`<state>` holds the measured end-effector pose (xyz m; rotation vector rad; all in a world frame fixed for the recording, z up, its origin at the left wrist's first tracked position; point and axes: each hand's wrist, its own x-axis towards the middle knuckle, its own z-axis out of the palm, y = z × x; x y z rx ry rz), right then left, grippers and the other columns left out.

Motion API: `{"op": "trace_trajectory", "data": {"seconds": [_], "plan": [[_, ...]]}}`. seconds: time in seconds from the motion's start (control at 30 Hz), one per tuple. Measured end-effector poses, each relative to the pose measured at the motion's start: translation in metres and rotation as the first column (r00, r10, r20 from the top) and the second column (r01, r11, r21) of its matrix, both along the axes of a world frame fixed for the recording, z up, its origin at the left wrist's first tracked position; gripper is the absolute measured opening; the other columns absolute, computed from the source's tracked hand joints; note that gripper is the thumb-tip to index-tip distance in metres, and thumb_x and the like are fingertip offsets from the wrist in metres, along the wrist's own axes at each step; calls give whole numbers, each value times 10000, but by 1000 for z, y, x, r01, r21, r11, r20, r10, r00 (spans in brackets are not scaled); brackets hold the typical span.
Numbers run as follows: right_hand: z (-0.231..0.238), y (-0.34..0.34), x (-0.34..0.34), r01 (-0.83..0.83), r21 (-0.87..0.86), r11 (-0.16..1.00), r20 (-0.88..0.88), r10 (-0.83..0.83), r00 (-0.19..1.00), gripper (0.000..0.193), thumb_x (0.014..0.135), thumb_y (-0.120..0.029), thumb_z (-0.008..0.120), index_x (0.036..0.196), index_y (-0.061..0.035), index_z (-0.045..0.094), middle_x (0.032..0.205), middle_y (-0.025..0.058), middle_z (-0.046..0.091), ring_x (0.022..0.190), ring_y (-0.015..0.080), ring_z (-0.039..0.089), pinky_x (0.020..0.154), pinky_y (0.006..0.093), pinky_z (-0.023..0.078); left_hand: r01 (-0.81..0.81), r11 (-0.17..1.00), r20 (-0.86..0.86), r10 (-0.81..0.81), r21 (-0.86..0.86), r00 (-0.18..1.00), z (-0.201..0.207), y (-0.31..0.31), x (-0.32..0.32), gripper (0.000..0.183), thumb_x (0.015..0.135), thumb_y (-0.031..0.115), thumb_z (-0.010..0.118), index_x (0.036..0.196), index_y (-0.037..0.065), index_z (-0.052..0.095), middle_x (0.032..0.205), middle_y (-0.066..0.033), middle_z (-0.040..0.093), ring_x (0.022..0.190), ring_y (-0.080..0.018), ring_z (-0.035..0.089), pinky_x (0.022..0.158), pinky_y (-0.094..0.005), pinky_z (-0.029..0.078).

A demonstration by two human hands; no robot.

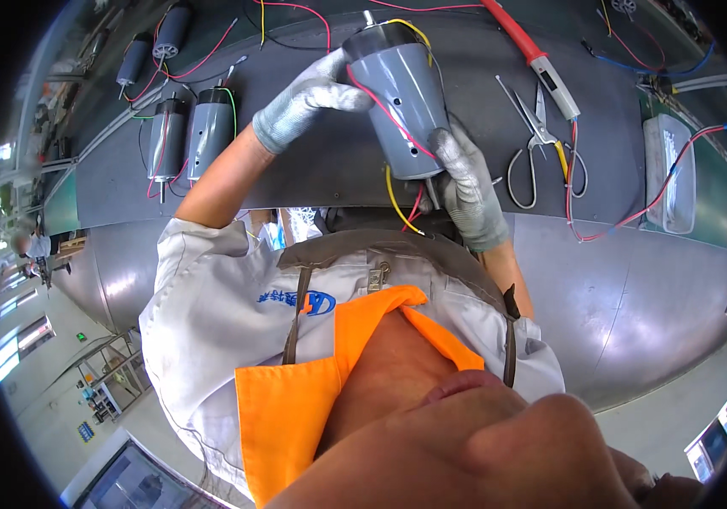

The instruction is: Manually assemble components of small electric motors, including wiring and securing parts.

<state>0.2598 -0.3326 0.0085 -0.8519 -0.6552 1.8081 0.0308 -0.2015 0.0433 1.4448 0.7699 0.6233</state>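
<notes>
A large grey electric motor (399, 110) with a black end cap hangs tilted above the front of the bench, its metal shafts showing at both ends. My left hand (308, 100), in a grey-white glove, holds its upper left side, the thumb lying on the casing and the other fingers partly hidden behind. Around the lower right end closes my gloved right hand (469, 191), thumb pressed on the casing. A red wire (389, 114) runs down the motor's face. Yellow wire (395, 204) and red wire dangle below it.
Several smaller grey motors (211, 131) with loose wires lie at the left. Scissors (537, 140) and a thin metal rod (512, 97) rest right of my hands, beside a red-and-white handheld tool (550, 81). A clear plastic tray (670, 174) sits farther right on the dark bench mat (295, 182).
</notes>
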Motion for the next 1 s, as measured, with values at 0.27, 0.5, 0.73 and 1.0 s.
{"op": "trace_trajectory", "data": {"seconds": [0.27,0.5,0.73,1.0], "plan": [[18,17,-24,-82,55,995,603,32,797,457,886,-357,718,1133,13,611,971,157,692,819,291,679,737,404,537,-265,963,-38,268,54,963,-35,-39,-3,486,1052,342,490,1359,-33,530,1285,-137,624,1235,-260,566,1046,-362,422],[-28,41,-30,-213,632,745,761,-545,353,185,895,-209,662,1029,-83,686,959,144,714,868,344,692,754,441,542,138,684,-581,475,716,661,-32,-42,-17,513,979,378,582,1315,-9,550,1171,-262,615,1086,-422,598,954,-468,475],[-33,54,-26,101,381,919,710,-361,605,798,836,-384,762,1422,51,440,1351,309,561,1296,415,529,1067,417,434,82,802,-639,405,592,654,-25,-54,-5,681,935,456,635,1385,-24,461,1185,-320,585,1124,-445,592,969,-468,476],[-15,69,-11,-85,139,987,536,-3,844,404,927,-201,688,1226,61,622,966,103,704,851,171,662,773,296,536,-225,947,-161,191,-231,968,-18,-56,-16,603,946,330,654,1361,-71,480,1194,-152,650,1082,-229,649,937,-317,512]]}}
